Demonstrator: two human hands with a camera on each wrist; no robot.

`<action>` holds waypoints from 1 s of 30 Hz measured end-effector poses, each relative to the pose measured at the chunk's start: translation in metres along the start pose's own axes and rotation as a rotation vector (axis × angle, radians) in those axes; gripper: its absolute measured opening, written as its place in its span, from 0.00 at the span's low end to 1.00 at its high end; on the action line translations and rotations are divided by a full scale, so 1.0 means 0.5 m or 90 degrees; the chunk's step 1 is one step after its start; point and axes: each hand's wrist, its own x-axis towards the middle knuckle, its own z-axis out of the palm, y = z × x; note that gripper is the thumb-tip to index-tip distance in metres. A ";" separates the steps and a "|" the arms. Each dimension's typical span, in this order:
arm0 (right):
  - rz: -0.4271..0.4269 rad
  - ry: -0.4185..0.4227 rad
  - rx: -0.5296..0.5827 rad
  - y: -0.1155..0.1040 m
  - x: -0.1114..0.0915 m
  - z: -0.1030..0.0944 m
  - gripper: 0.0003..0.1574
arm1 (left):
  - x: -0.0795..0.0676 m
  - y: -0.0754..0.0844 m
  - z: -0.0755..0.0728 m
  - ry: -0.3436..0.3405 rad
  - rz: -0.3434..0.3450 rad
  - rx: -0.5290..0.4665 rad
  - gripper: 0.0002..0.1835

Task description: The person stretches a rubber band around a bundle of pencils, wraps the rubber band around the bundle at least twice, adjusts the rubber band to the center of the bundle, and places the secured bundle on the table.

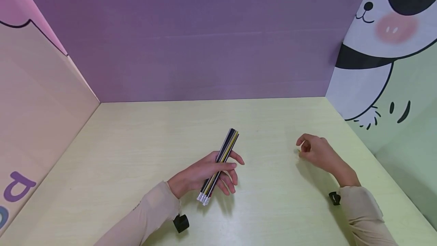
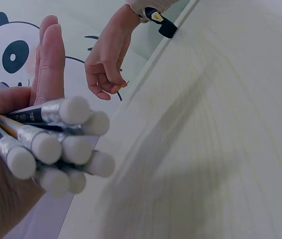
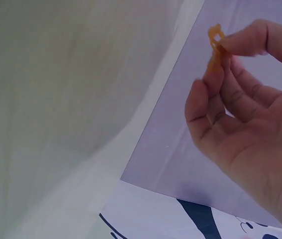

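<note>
A bundle of several striped pencils, dark with one yellow among them, lies across my left hand. My left thumb crosses over the bundle and holds it against the palm and fingers. White erasers in silvery ferrules show at the near end, close to the left wrist camera. Off to the right, my right hand is raised over the table, apart from the pencils. Between its thumb and index finger it pinches a small, crumpled orange rubber band.
The pale wood-grain table meets a purple back panel. A pinkish panel stands at the left, and a panel with a panda drawing at the right. Each wrist carries a small black camera.
</note>
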 end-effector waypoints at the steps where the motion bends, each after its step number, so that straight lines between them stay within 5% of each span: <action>1: 0.003 -0.005 0.002 0.001 0.000 0.001 0.14 | 0.000 0.000 0.000 0.001 0.001 0.000 0.14; 5: 0.006 -0.021 0.004 0.003 -0.001 0.004 0.16 | 0.000 0.001 0.000 -0.001 0.002 0.001 0.14; 12: -0.016 -0.012 -0.052 -0.001 0.000 0.010 0.04 | -0.001 0.001 0.002 0.002 0.003 0.001 0.15; 19: -0.010 -0.010 -0.094 -0.005 -0.003 0.008 0.12 | 0.000 0.002 0.002 0.007 0.005 0.007 0.14; 30: -0.080 0.016 0.017 -0.013 0.004 0.015 0.11 | 0.002 0.000 0.000 0.007 0.005 -0.003 0.14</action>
